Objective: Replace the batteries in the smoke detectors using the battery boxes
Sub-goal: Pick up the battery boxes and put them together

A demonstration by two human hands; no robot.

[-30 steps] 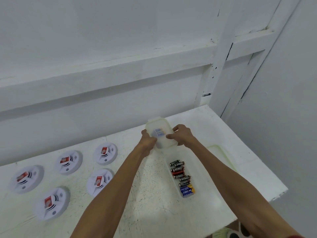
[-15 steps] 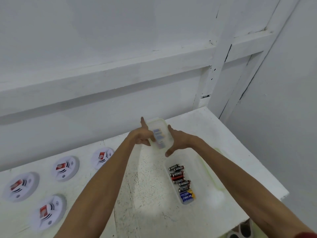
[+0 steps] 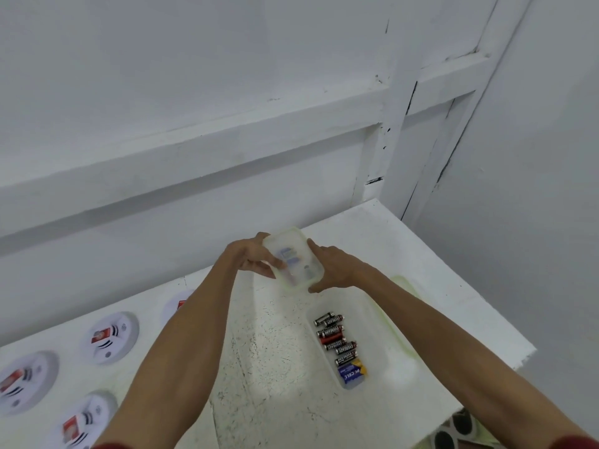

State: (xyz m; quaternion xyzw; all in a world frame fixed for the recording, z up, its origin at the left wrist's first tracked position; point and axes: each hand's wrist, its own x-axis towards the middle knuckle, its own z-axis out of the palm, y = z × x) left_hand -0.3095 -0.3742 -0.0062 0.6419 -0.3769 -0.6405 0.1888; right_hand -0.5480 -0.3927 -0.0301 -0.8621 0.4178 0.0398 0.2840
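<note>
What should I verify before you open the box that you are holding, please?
1. Grip on the held box: ok; left hand and right hand clasp its sides above the table.
2. Held box opened: not ok; it looks closed.
3. Its contents: cannot tell; only blurred blue shapes show through.
4. Open box with batteries within reach: ok; on the table by the right forearm.
5. Smoke detectors laid out: ok; on the table, left.
</note>
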